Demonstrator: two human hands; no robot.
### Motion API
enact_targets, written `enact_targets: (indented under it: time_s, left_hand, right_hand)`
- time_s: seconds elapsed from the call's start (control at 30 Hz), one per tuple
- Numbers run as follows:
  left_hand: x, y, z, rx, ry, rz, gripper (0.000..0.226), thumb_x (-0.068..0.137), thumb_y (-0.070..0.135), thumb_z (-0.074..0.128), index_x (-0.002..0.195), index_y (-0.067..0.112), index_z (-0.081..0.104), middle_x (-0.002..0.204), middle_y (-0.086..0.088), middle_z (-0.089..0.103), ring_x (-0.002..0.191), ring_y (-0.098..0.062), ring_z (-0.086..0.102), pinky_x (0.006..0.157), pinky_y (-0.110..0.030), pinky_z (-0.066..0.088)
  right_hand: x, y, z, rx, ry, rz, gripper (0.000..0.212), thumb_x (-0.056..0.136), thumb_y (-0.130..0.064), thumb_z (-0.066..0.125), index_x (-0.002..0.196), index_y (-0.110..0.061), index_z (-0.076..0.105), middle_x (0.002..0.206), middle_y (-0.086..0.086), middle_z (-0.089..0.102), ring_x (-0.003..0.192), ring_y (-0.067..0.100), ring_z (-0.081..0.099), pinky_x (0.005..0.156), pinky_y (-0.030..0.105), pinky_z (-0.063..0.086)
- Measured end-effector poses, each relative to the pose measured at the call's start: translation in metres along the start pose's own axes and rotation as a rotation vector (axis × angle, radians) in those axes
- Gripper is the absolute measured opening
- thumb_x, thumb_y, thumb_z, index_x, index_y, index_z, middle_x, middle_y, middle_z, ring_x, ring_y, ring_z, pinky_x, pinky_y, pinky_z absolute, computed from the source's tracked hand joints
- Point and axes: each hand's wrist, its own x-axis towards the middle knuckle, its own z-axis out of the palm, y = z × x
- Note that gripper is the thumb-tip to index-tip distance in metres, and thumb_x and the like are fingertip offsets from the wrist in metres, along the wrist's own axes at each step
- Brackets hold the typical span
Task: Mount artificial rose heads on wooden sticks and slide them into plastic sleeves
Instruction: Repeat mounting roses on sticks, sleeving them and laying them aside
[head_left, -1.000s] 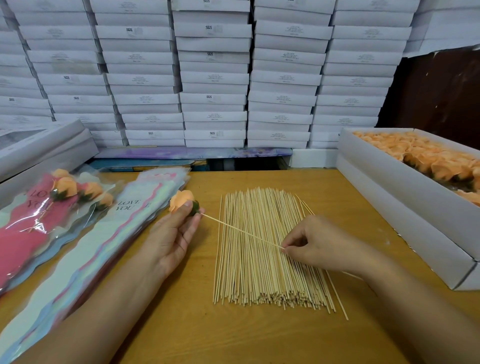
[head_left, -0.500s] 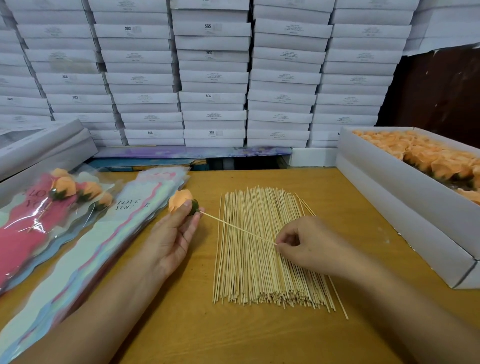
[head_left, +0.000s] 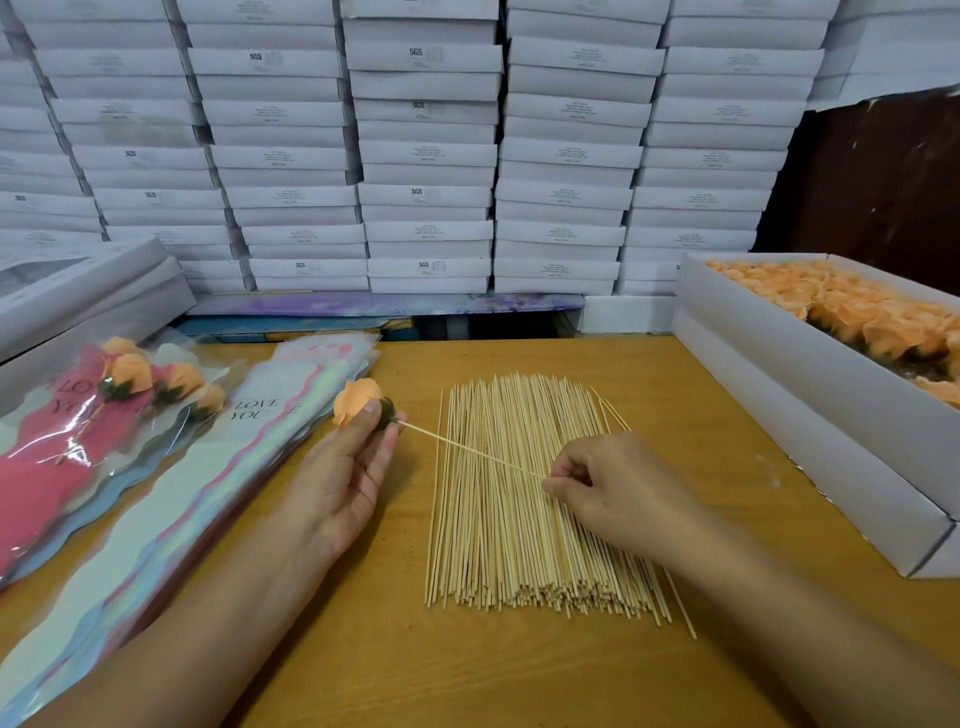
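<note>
Two hands, left hand (head_left: 337, 483) pinching soft rose head (head_left: 358, 400), right hand (head_left: 618, 499) thin stick (head_left: 467, 449)

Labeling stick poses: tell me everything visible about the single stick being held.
The stick is a thin, pale wooden skewer, straight and unbroken. It slants above the pile of sticks, clear of it. Its far end enters the green base of the orange rose head gripped by the left hand; the right hand pinches the near part.

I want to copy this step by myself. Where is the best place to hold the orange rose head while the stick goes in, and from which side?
Grip the rose head low, around its green base, coming from below and left as the left hand does. The stick enters the base from the right, so that side must stay free, and the petals probably crush easily.
</note>
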Motion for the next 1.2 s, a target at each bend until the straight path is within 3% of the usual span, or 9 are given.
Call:
enact_targets:
  time_s: [0.13,0.3,0.37,0.53,0.67,0.83,1.2]
  left_hand:
    - [0.0004,-0.001,-0.001,0.01,-0.001,0.005,0.043,0.074,0.008,0.073,0.115,-0.003,0.064,0.095,-0.021,0.077,0.083,-0.019,0.077,0.059,-0.02,0.06]
    - [-0.001,-0.0012,-0.0002,0.018,-0.002,0.005,0.04,0.075,0.008,0.072,0.113,-0.003,0.064,0.094,-0.021,0.077,0.082,-0.02,0.077,0.059,-0.021,0.061]
    - [-0.0008,0.0006,0.0004,0.023,0.004,0.019,0.033,0.081,0.007,0.071,0.112,-0.003,0.064,0.093,-0.02,0.077,0.081,-0.019,0.077,0.06,-0.021,0.061]
    - [0.0003,0.0042,0.0004,0.019,0.011,0.037,0.024,0.091,0.006,0.066,0.113,-0.002,0.063,0.092,-0.02,0.077,0.081,-0.019,0.077,0.061,-0.021,0.061]
    - [0.0001,0.0036,-0.0003,0.009,0.006,0.032,0.028,0.089,0.006,0.068,0.114,-0.003,0.063,0.094,-0.02,0.077,0.083,-0.02,0.077,0.061,-0.021,0.061]
    - [-0.0006,0.0018,-0.0007,0.001,-0.002,0.017,0.043,0.075,0.008,0.073,0.116,-0.003,0.063,0.097,-0.021,0.076,0.085,-0.02,0.077,0.06,-0.021,0.061]
    - [-0.0004,0.0001,-0.0009,0.0,-0.006,0.004,0.044,0.074,0.008,0.072,0.116,-0.004,0.062,0.096,-0.021,0.076,0.083,-0.02,0.077,0.058,-0.02,0.06]
  right_hand:
    - [-0.0001,-0.0009,-0.0016,-0.052,0.019,-0.034,0.019,0.097,-0.036,0.062,0.083,-0.025,0.07,0.068,-0.015,0.062,0.058,0.0,0.055,0.053,0.018,0.04]
    - [-0.0002,-0.0002,-0.0001,-0.055,0.012,-0.043,0.018,0.1,-0.034,0.058,0.092,-0.025,0.072,0.077,-0.015,0.065,0.066,0.003,0.06,0.062,0.029,0.054]
    - [-0.0004,-0.0001,0.0017,-0.018,0.013,-0.023,0.016,0.098,-0.037,0.06,0.09,-0.029,0.07,0.075,-0.017,0.064,0.065,0.003,0.061,0.06,0.027,0.054]
    - [0.0004,-0.0038,0.0023,0.028,0.07,-0.003,0.007,0.09,-0.04,0.071,0.088,-0.037,0.065,0.079,-0.021,0.062,0.076,-0.003,0.06,0.071,0.026,0.057]
    - [-0.0019,-0.0055,0.0016,0.003,0.095,-0.003,0.009,0.091,-0.036,0.07,0.084,-0.031,0.07,0.075,-0.02,0.062,0.072,-0.001,0.06,0.069,0.026,0.057]
    - [-0.0017,-0.0033,0.0014,-0.051,0.111,-0.038,0.014,0.094,-0.034,0.067,0.085,-0.025,0.072,0.074,-0.023,0.059,0.071,-0.005,0.056,0.064,0.016,0.046]
    - [-0.0029,-0.0029,0.0008,-0.122,0.128,-0.087,0.014,0.096,-0.032,0.064,0.087,-0.025,0.072,0.079,-0.016,0.066,0.072,0.001,0.059,0.068,0.025,0.052]
